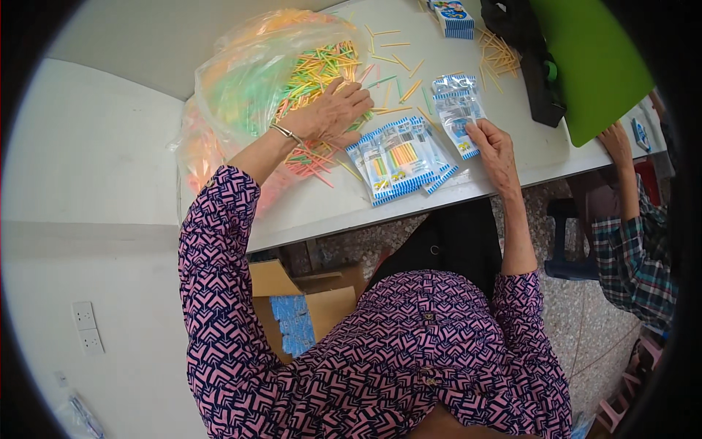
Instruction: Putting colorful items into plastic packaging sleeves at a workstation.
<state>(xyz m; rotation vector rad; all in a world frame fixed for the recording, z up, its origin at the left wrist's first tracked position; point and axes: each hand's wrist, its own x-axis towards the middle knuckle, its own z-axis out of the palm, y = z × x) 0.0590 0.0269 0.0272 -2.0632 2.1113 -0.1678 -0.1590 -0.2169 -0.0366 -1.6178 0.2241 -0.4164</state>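
Note:
My left hand reaches over a heap of thin coloured sticks, fingers stretched out and apart, seemingly touching the sticks at the heap's near side. Yellow, green and pink sticks spill from a large clear plastic bag. Between thumb and fingers, my right hand grips the lower edge of a blue-and-white plastic packet. Between the two hands lies an overlapping stack of similar packets; coloured sticks show through the clear window of the top one.
Loose sticks lie scattered beyond the packets. A stack of small blue boxes stands at the back, near a black object and a green board. Another person's hand rests at the right. Below the table is an open cardboard box.

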